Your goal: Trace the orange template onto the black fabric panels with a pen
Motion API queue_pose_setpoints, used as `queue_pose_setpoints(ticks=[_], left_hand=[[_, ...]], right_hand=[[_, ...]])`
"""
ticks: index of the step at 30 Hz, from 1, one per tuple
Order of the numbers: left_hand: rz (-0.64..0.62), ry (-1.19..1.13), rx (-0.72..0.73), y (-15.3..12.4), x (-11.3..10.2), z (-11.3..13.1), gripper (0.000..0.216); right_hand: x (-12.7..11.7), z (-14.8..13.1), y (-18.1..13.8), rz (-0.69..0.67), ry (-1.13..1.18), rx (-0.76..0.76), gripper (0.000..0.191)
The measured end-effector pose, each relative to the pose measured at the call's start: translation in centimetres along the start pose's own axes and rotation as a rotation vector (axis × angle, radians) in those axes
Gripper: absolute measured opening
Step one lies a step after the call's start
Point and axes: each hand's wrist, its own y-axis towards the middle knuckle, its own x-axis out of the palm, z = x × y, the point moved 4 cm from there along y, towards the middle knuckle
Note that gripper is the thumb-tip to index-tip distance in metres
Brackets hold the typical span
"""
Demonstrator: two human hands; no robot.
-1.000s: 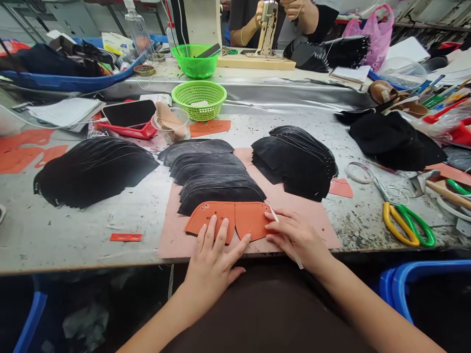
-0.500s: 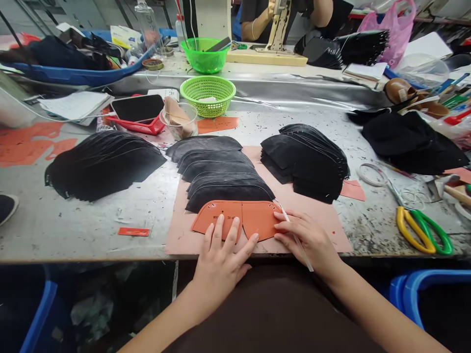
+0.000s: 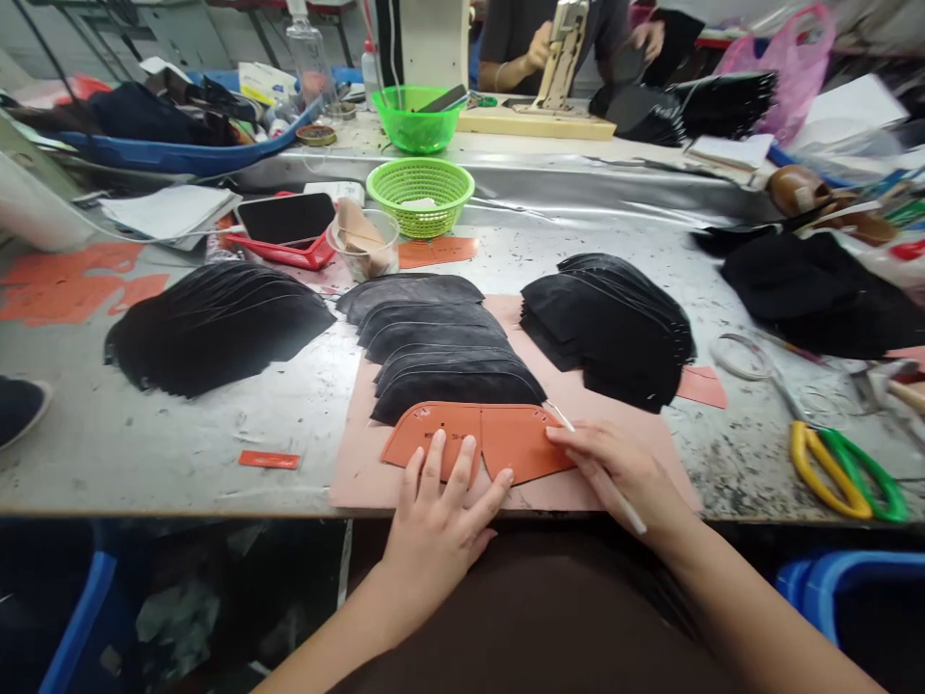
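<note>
My left hand (image 3: pixel 442 525) lies with spread fingers on an orange template (image 3: pixel 521 436) that has printed marks and a curved top edge. The template rests at the front of a pink sheet (image 3: pixel 353 482). Between the fingers of my right hand (image 3: pixel 627 474) is a thin white marking pen (image 3: pixel 616 496), its tip by the template's upper right edge. Behind the template, overlapping black curved pieces (image 3: pixel 459 386) run back in a row. Black stacks of cut pieces stand to the left (image 3: pixel 209 333) and right (image 3: pixel 614 328) of that row.
Yellow-and-green scissors (image 3: pixel 831 472) lie at the right. Toward the back are a green basket (image 3: pixel 419 198), a clear cup (image 3: pixel 365 246) and a phone (image 3: pixel 285 220) on a red tray. A small orange strip (image 3: pixel 269 460) lies left. Across the table, a person works at a machine (image 3: pixel 560 58).
My right hand has shifted its hold on the pen, fingers drawn off the template's right side. The view has moved slightly. My left hand stays on the template.
</note>
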Motion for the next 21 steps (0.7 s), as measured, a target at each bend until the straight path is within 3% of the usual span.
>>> queue_pose_setpoints(ticks=[5, 14, 21], left_hand=[[0.083, -0.042, -0.004, 0.4, 0.3, -0.4, 0.058], [0.111, -0.079, -0.005, 0.6, 0.6, -0.6, 0.062], [0.133, -0.113, -0.022, 0.3, 1.1, -0.6, 0.065]], right_hand=[[-1.4, 1.0, 2.1, 0.096, 0.131, 0.140, 0.024], [-0.1, 0.6, 4.4, -0.072, 0.114, 0.174, 0.022], [0.2, 0.8, 4.9, -0.079, 0.172, 0.225, 0.024]])
